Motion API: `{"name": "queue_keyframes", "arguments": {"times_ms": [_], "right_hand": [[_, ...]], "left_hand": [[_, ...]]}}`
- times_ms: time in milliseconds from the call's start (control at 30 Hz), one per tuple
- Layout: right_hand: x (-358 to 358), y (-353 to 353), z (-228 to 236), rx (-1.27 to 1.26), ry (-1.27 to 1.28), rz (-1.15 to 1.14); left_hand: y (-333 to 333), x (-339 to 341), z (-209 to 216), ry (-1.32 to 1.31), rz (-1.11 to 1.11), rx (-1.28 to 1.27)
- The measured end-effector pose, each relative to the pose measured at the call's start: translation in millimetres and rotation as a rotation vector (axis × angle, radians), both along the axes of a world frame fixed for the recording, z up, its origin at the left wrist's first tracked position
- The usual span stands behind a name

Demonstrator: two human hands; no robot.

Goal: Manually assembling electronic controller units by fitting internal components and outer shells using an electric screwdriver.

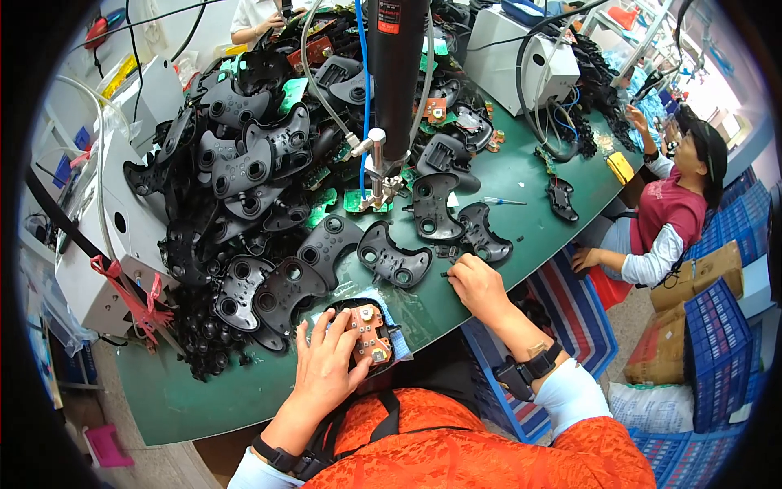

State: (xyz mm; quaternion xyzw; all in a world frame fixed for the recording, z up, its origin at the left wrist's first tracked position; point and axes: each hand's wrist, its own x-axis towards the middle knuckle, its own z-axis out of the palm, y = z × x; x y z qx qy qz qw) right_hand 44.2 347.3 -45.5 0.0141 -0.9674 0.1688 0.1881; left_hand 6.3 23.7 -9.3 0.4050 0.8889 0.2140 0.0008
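Observation:
Near the table's front edge, a game controller half-shell with an orange circuit board (371, 332) lies on a light blue cloth (397, 336). My left hand (326, 359) holds it, fingers laid across its left side and thumb at the board's near edge. To the right, my right hand (479, 285) is closed in a pinch at the tabletop, with a small black piece (445, 275) at its fingertips. Small black parts (446, 252) lie just beyond it. Empty black controller shells (395, 254) rest between and beyond my hands, another shell (486, 232) close to the right one.
A heap of controller shells (252, 163) covers the left and back of the green table (195, 407). An upright black tool with a metal tip (383, 163) hangs over the middle. A screwdriver (505, 201) lies to the right. A co-worker (672, 196) sits at the right edge.

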Motion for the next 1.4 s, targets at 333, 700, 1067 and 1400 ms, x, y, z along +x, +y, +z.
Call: {"name": "queue_keyframes", "arguments": {"times_ms": [333, 700, 1067, 1400], "right_hand": [[-1, -3, 4, -0.069, 0.03, 0.016], [14, -25, 15, -0.473, -0.197, -0.074], [16, -95, 35, -1.196, -0.605, -0.097], [19, -87, 38, -1.323, -0.525, -0.109]], "left_hand": [[-2, 0, 2, -0.008, -0.007, 0.001], [0, -6, 5, -0.042, -0.024, 0.071], [4, -12, 12, -0.032, -0.019, 0.06], [3, -22, 19, -0.014, -0.039, 0.124]]}}
